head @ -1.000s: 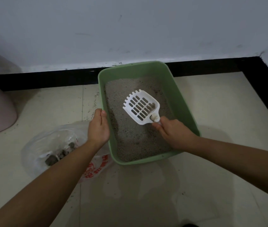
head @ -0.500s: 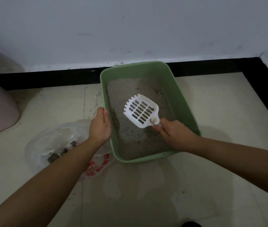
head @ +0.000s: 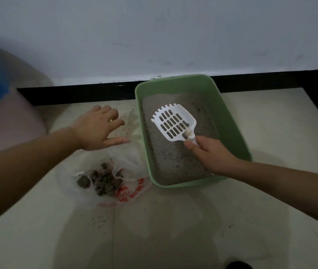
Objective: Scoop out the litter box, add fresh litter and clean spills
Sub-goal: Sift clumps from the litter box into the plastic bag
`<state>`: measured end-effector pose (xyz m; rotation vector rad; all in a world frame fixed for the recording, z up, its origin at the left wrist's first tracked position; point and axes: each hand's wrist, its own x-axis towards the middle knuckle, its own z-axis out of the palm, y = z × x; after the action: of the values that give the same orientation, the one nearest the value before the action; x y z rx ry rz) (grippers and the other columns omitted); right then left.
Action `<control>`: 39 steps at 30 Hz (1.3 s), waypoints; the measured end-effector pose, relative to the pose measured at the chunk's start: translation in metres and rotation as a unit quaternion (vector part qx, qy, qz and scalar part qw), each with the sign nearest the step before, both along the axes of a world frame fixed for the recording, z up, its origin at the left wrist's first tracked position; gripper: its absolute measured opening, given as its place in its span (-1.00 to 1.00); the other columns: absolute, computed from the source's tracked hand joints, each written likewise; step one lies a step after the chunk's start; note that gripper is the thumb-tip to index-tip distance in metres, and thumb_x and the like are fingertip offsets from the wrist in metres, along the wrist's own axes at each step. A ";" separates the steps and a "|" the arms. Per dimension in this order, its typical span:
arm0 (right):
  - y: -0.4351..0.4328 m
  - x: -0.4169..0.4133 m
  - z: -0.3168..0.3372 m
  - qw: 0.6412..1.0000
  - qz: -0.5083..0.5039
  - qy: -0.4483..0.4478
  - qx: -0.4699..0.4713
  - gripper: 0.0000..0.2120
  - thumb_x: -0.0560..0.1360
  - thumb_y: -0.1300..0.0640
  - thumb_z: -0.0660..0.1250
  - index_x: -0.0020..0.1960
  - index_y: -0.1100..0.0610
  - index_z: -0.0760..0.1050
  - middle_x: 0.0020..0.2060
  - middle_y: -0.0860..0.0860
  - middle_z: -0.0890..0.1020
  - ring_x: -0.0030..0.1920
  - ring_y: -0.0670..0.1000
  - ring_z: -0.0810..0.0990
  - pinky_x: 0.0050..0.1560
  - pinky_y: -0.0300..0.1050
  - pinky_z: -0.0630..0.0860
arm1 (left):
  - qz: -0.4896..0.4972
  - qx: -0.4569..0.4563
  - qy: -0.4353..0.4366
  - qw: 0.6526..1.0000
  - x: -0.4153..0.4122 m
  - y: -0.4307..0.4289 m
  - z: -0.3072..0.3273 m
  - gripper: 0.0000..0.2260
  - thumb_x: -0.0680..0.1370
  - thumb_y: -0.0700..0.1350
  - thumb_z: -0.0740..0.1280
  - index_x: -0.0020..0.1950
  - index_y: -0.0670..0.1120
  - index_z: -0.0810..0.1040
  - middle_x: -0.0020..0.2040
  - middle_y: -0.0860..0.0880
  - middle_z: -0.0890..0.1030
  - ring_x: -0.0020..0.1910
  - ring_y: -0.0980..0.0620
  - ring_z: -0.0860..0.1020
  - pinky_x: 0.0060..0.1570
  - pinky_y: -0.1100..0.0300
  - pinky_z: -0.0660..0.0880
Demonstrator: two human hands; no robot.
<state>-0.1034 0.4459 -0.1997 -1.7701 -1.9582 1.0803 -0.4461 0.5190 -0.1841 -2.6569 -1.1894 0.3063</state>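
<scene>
The right hand (head: 210,154), right of centre in the frame, has its fingers curled round the short handle of a white slotted scoop (head: 173,123), thumb along the handle's near side. The scoop's blade is raised above the grey litter (head: 173,160), its toothed edge pointing to the upper left, and a small brownish bit sits at the neck where blade meets handle. Scoop and hand are both over the green litter box (head: 233,121), which stands on the floor in the middle of the frame with its far end against the black baseboard (head: 76,94).

The left hand (head: 98,131), left of centre, is spread flat with straight fingers and holds nothing. It is over the clear upper edge of a plastic bag (head: 132,167); whether it touches the bag cannot be told. The bag lies on the floor just beside the box's left wall, with red print at its lower end, and holds a heap of dark clumps (head: 103,179). A few spilled grains (head: 99,222) dot the pale tiled floor (head: 193,230) below the bag. A pink rounded object (head: 8,123) fills the left edge.
</scene>
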 end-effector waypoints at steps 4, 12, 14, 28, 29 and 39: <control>-0.011 -0.046 0.012 0.998 0.056 0.021 0.000 -0.61 0.62 -0.08 0.19 -0.19 0.22 0.41 -0.37 0.05 0.54 -0.37 0.07 0.53 -0.32 -0.01 0.48 | 0.036 -0.027 0.125 0.991 -0.052 -0.011 0.008 -0.09 0.36 0.60 -0.14 0.53 0.07 0.21 0.43 -0.09 0.33 0.40 -0.09 0.29 0.37 0.01 0.26; -0.026 -0.126 0.000 0.926 0.331 -0.172 0.057 -0.79 0.66 0.06 0.09 0.17 0.16 0.37 -0.05 0.15 0.57 -0.16 0.15 0.59 -0.26 0.00 0.47 | 0.344 -0.159 -0.296 0.877 -0.074 -0.017 -0.029 -0.89 0.47 -0.04 0.48 -0.10 -0.06 0.70 -0.18 0.00 0.67 -0.18 0.02 0.60 -0.14 0.18 0.48; -0.027 -0.139 -0.001 0.876 0.396 -0.257 0.103 -0.77 0.63 0.15 0.10 0.26 0.19 0.33 0.05 0.15 0.53 -0.09 0.18 0.60 -0.27 -0.02 0.39 | 0.383 -0.184 -0.317 0.848 -0.070 -0.017 -0.032 -0.90 0.46 -0.04 0.50 -0.14 -0.06 0.70 -0.22 0.03 0.65 -0.23 0.09 0.57 -0.22 0.23 0.43; 0.001 -0.063 0.015 0.990 0.097 -0.097 0.039 -0.74 0.63 -0.01 0.14 -0.17 0.12 0.36 -0.31 0.02 0.52 -0.33 0.07 0.52 -0.36 -0.08 0.40 | 0.418 -0.297 -0.319 0.797 -0.029 -0.006 -0.026 -0.63 0.47 -0.05 0.36 0.26 0.00 0.45 0.24 -0.06 0.37 0.23 -0.09 0.39 0.19 -0.04 0.45; 0.004 -0.048 0.017 0.994 0.045 -0.095 0.027 -0.72 0.63 -0.02 0.13 -0.17 0.13 0.38 -0.28 0.06 0.55 -0.28 0.10 0.55 -0.30 -0.05 0.46 | 0.422 -0.279 -0.345 0.791 -0.015 -0.005 -0.025 -0.64 0.48 -0.03 0.33 0.27 0.01 0.44 0.25 -0.06 0.35 0.24 -0.09 0.36 0.24 -0.11 0.42; 0.009 0.056 0.034 0.960 -0.024 -0.200 -0.197 -0.52 0.60 -0.02 0.12 -0.36 0.23 0.51 -0.56 0.09 0.55 -0.56 0.03 0.48 -0.51 -0.27 0.40 | 0.465 -0.206 -0.395 0.765 0.131 -0.007 -0.052 -0.40 0.62 0.17 0.13 0.50 -0.23 0.18 0.39 -0.29 0.33 0.36 -0.31 0.32 0.32 -0.14 0.33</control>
<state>-0.0469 0.4546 -0.1661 -2.3968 -2.0007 1.2419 -0.3148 0.5120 -0.2365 -2.2493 -2.9775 -0.5714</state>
